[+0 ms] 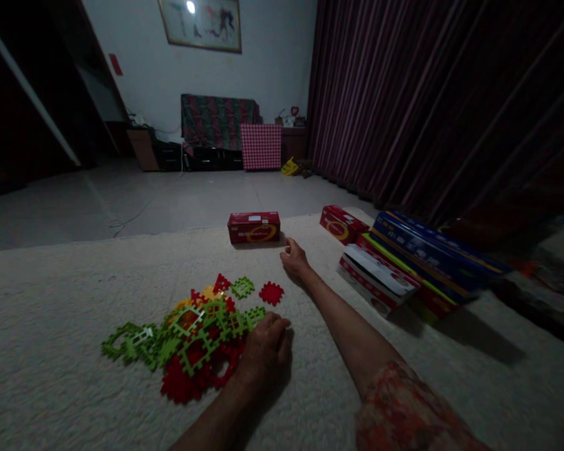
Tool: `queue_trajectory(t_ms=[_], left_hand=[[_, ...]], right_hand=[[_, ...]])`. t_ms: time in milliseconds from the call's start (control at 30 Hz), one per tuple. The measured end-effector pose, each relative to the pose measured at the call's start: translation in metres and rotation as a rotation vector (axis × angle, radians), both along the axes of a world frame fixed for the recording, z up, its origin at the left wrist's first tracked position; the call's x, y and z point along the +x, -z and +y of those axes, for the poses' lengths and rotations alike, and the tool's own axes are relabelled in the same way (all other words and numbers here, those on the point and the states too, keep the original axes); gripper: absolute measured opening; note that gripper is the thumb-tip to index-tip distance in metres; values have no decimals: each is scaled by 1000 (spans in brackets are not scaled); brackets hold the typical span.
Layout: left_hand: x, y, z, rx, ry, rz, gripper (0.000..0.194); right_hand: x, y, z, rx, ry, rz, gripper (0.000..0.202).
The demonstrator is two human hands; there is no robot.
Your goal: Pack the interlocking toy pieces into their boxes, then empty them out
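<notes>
A heap of interlocking plastic building pieces, with green pieces [202,351], red pieces [183,379] and yellow pieces [215,292], lies on the pale cloth. My left hand [266,344] rests against the heap's right side, its fingers bent loosely downward; no piece shows in it. Farther forward, my right hand [294,258] reaches out with thumb and fingers apart and nothing visible in them. Just beyond its fingertips sits a red box [254,229]. A single red toothed square [271,293] and a green square frame [242,287] lie apart near the heap.
On the right stand a second red box [343,224], a white-and-red box [377,277] and a large blue box [432,254] lying on a red and yellow-green one. Past the cloth's far edge is a tiled floor [202,197]. A dark curtain [380,94] hangs at right.
</notes>
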State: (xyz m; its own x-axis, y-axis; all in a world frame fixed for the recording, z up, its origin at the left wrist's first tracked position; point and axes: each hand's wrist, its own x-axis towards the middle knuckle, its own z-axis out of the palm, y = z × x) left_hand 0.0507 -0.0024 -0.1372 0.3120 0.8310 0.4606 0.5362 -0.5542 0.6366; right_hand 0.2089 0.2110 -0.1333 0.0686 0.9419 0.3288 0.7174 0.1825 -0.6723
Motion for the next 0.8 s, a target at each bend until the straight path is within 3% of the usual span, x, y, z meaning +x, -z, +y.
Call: queue_trajectory(t_ms=[200, 333, 433, 533, 667, 800], left_hand=[[-2, 5, 5, 38, 21, 17, 23], [-2, 4, 6, 44, 19, 8, 24], [-2, 3, 6, 24, 25, 17, 24], [-2, 3, 5, 22, 20, 21, 23], [-3, 4, 6, 45, 14, 0, 23], [-3, 3, 7, 47, 23, 10, 23]], right_hand=[[15, -1, -74, 5, -114, -118, 42], [32, -33, -105, 18, -138, -279, 40], [52, -67, -123, 116, -36, -423, 41], [77, -90, -137, 121, 169, -519, 46], [113, -94, -151, 19, 392, -556, 47], [140, -86, -157, -78, 452, -575, 50]])
